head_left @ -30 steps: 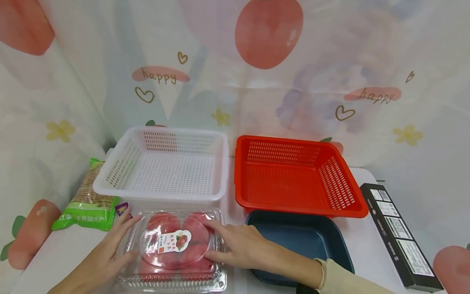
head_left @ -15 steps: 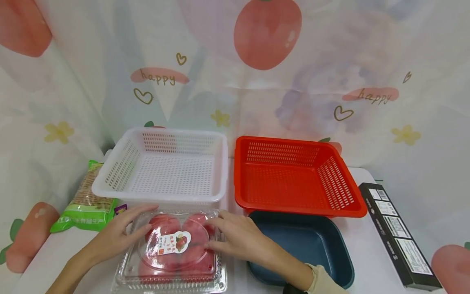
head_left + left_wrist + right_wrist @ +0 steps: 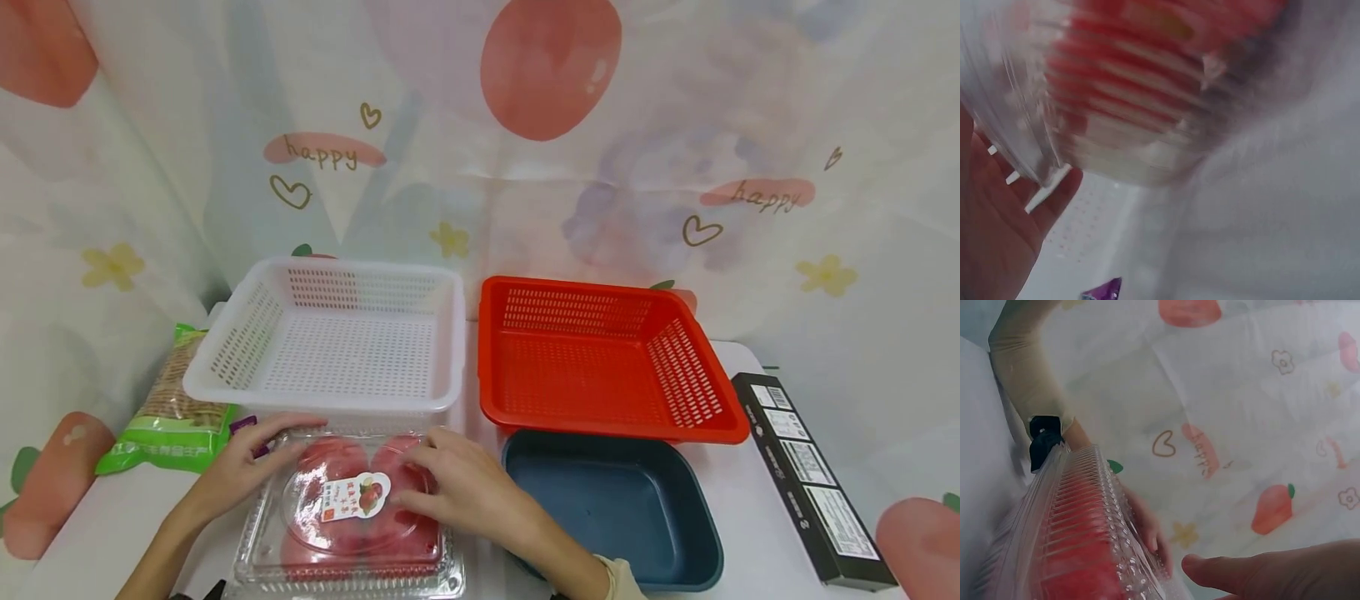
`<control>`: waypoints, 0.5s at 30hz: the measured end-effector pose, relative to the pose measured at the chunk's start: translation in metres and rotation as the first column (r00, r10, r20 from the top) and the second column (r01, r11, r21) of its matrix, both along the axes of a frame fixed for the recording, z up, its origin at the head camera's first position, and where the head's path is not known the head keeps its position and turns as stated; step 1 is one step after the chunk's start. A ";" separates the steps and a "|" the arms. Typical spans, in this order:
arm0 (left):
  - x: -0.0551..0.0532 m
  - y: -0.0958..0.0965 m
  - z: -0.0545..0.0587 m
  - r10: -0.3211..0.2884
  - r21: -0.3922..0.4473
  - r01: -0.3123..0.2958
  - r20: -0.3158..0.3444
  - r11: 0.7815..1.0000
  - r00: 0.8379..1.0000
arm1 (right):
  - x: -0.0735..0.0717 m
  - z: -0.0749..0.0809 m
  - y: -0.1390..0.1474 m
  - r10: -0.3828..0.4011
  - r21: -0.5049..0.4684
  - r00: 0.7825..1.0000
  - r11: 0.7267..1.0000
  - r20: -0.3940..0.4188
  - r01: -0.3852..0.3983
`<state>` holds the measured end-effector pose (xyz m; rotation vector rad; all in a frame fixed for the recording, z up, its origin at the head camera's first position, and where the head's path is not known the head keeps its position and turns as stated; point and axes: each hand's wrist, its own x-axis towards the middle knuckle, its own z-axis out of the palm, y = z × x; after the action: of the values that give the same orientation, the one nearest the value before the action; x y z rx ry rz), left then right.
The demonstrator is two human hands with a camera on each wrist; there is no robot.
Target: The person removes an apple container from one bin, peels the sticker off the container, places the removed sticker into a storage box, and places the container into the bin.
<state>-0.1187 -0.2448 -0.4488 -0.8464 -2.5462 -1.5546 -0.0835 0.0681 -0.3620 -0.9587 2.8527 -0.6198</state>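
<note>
A clear plastic clamshell box of several round red fruits lies on the table, its lid down, with a white label. My left hand reaches along its back left corner, fingers stretched towards the back rim. In the left wrist view that hand has its fingers by the rim of the box. Over the lid's right side is my right hand, fingers slightly bent. The thumb stands apart from the ribbed box side in the right wrist view.
Behind the box stands a white basket, with a red basket to its right. A dark blue basin sits at the right. A green bag and purple packet lie left; a long black box lies far right.
My left hand has moved from the box's left side up to its back left corner. The right hand has shifted slightly left over the lid.
</note>
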 end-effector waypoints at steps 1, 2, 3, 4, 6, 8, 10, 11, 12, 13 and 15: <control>-0.001 0.000 -0.001 -0.015 0.021 0.015 0.011 1.000 1.000 | 0.000 0.000 -0.002 0.002 0.001 1.000 1.000 0.006 -0.002; -0.002 -0.001 -0.003 -0.031 0.039 0.031 0.014 0.999 0.999 | 0.000 0.000 -0.003 0.001 0.002 1.000 1.000 0.018 -0.001; -0.002 0.000 -0.004 -0.047 0.057 0.046 0.015 0.997 0.999 | 0.000 0.001 -0.004 0.001 0.003 1.000 1.000 0.029 -0.001; -0.003 0.000 -0.005 -0.059 0.075 0.058 0.017 0.996 0.998 | 0.001 0.001 -0.005 0.002 0.003 0.999 1.000 0.041 -0.002; -0.003 0.001 -0.008 -0.081 0.113 0.079 0.016 0.990 0.997 | 0.001 0.000 -0.007 0.012 0.005 0.998 1.000 0.056 -0.012; -0.003 0.001 -0.010 -0.093 0.154 0.088 0.025 0.984 0.995 | 0.002 -0.001 -0.010 0.022 0.005 0.997 1.000 0.067 -0.022; -0.004 0.002 -0.013 -0.097 0.191 0.089 0.033 0.977 0.995 | 0.002 -0.002 -0.013 0.038 -0.003 0.997 0.999 0.068 -0.038; -0.004 0.002 -0.014 -0.102 0.207 0.094 0.032 0.974 0.994 | 0.002 -0.003 -0.015 0.043 -0.007 0.997 0.999 0.067 -0.042; -0.005 0.002 -0.016 -0.105 0.219 0.095 0.032 0.971 0.994 | 0.003 -0.003 -0.017 0.045 -0.009 0.997 0.999 0.066 -0.044; -0.007 0.003 -0.017 -0.107 0.226 0.097 0.032 0.969 0.994 | 0.002 -0.003 -0.019 0.047 -0.008 0.997 0.999 0.060 -0.047; -0.011 0.005 -0.019 -0.109 0.233 0.100 0.026 0.967 0.994 | 0.002 -0.002 -0.022 0.043 -0.006 0.998 0.999 0.054 -0.043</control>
<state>-0.1298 -0.2397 -0.4675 -0.9430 -2.3151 -1.8704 -0.0815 0.0459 -0.3643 -0.9852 2.7772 -0.6388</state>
